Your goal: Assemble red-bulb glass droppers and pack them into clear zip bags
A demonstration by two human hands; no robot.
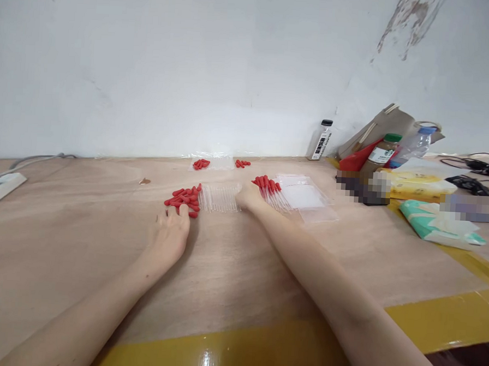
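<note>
At the front edge of a loose pile of red rubber bulbs (186, 195), my left hand (170, 231) has its fingers apart and bent down onto the bulbs. Thin clear tubes (219, 198) lie side by side in a row just right of that pile. My right hand (250, 197) is closed at the row's right end, and whatever its fingers pinch is hidden. Right beside it lies a bunch of clear droppers (274, 191), thin tubes fitted with red bulbs. Clear plastic bags (303, 194) are stacked flat next to these droppers.
Behind lie a clear bag (216, 162) and small groups of red bulbs (243, 164). Bottles (321, 140), a grey bag (370, 132), tissue packs (439, 223) and black cables (474, 184) crowd the right. A white power strip (6, 187) lies left. Yellow tape (219, 348) lines the front edge.
</note>
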